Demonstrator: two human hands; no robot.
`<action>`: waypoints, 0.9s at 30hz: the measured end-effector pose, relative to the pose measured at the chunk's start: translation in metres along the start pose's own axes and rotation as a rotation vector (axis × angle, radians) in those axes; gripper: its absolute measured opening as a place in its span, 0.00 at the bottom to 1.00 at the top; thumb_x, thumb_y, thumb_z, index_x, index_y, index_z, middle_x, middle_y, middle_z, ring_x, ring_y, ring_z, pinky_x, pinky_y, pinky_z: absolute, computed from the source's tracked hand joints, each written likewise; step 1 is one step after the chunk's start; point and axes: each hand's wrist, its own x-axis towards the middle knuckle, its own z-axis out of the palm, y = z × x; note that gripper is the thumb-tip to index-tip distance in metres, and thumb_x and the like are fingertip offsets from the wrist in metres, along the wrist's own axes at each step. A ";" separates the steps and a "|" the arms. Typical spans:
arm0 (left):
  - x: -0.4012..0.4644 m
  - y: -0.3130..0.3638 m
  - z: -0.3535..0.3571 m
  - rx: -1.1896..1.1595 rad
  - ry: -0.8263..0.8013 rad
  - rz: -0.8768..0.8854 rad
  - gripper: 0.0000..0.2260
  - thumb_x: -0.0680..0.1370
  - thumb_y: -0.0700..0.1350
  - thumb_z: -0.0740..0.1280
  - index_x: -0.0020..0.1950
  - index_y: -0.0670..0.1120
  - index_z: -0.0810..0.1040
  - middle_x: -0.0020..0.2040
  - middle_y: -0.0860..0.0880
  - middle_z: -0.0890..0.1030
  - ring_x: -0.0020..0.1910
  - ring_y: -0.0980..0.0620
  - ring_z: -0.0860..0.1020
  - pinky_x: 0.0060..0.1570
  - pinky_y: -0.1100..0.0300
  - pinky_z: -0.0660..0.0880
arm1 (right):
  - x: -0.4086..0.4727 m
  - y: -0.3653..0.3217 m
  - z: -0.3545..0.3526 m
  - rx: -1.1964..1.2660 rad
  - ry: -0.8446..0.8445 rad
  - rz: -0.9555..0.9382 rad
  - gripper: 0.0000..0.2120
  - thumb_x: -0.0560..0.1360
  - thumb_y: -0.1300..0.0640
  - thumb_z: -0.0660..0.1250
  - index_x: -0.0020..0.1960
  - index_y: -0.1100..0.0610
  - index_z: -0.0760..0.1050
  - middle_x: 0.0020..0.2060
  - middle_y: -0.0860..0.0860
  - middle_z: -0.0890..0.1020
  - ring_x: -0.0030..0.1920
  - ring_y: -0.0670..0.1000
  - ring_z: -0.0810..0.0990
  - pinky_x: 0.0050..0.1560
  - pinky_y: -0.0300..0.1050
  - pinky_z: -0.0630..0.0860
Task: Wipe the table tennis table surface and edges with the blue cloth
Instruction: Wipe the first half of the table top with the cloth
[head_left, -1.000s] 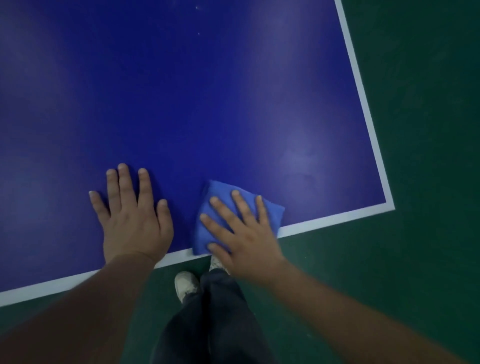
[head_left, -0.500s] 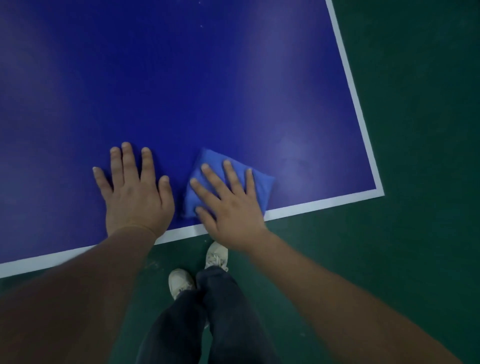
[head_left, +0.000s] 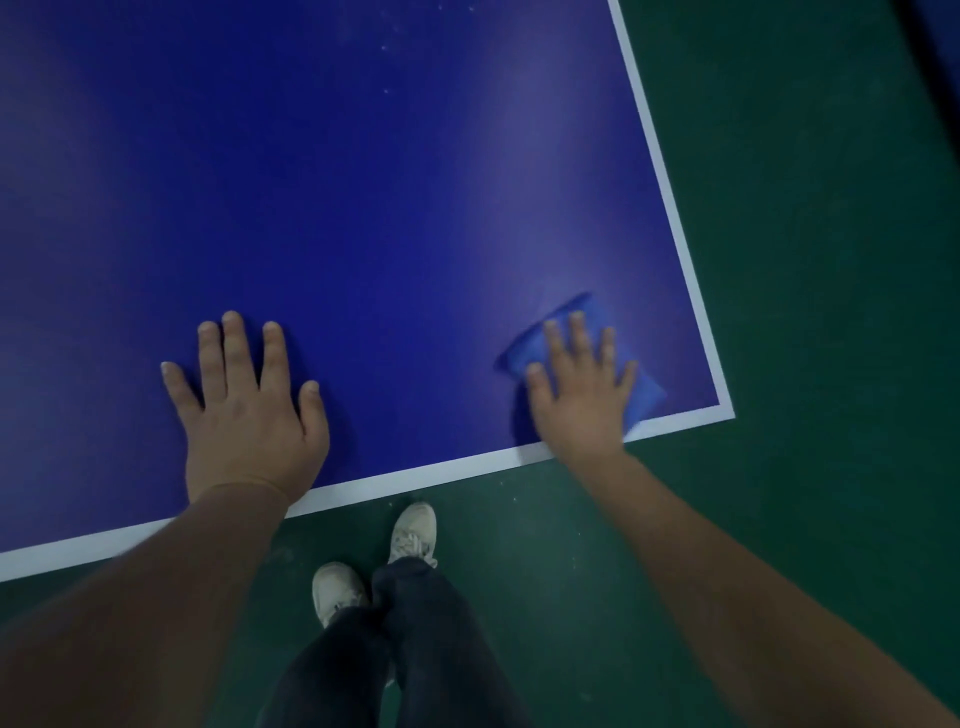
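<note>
The table tennis table (head_left: 363, 182), deep blue with a white line along its edges, fills the upper left and middle of the frame; its corner sits at the right, a little below centre. Around it, along the right side and the bottom, lies a dark green floor (head_left: 831, 312).

Two bare forearms reach up from the lower corners of the frame. The left forearm comes in from the lower left and crosses the white near edge; the right one rises from the lower right toward the table corner.

The left hand (head_left: 244, 410) lies palm down on the bare blue surface at centre left, fingers straight and slightly spread, thumb out to the right, holding nothing. The right hand (head_left: 582, 395) is flat as well, fingers straight and fanned, pressing down on the blue cloth (head_left: 530, 353) just inside the corner, its wrist over the white near edge. The two hands are well apart.

The cloth is blurred; it shows past the fingertips at the upper left and past the little finger at the lower right, close to the white near edge.

At bottom centre, dark trouser legs (head_left: 405, 654) and two pale shoes (head_left: 410, 530) stand on the floor just below the table's near edge.
</note>
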 end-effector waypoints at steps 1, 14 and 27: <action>0.000 0.000 0.000 -0.001 0.001 -0.001 0.32 0.81 0.58 0.45 0.82 0.43 0.55 0.82 0.38 0.52 0.81 0.39 0.47 0.76 0.33 0.43 | -0.009 -0.005 0.003 -0.033 -0.023 -0.181 0.29 0.82 0.37 0.46 0.81 0.43 0.53 0.81 0.45 0.52 0.81 0.57 0.47 0.76 0.67 0.43; 0.003 -0.001 0.004 0.046 -0.001 -0.009 0.32 0.81 0.57 0.46 0.82 0.43 0.55 0.82 0.39 0.54 0.81 0.40 0.48 0.77 0.33 0.46 | 0.128 0.010 -0.029 0.084 0.027 0.330 0.30 0.83 0.37 0.47 0.82 0.43 0.47 0.82 0.46 0.47 0.81 0.60 0.45 0.74 0.73 0.45; 0.000 0.004 -0.003 -0.017 0.027 -0.060 0.32 0.79 0.57 0.52 0.80 0.43 0.63 0.81 0.42 0.59 0.81 0.42 0.54 0.78 0.36 0.48 | 0.241 0.043 -0.055 0.060 0.000 0.174 0.31 0.81 0.35 0.46 0.82 0.43 0.49 0.82 0.46 0.49 0.81 0.59 0.45 0.74 0.74 0.44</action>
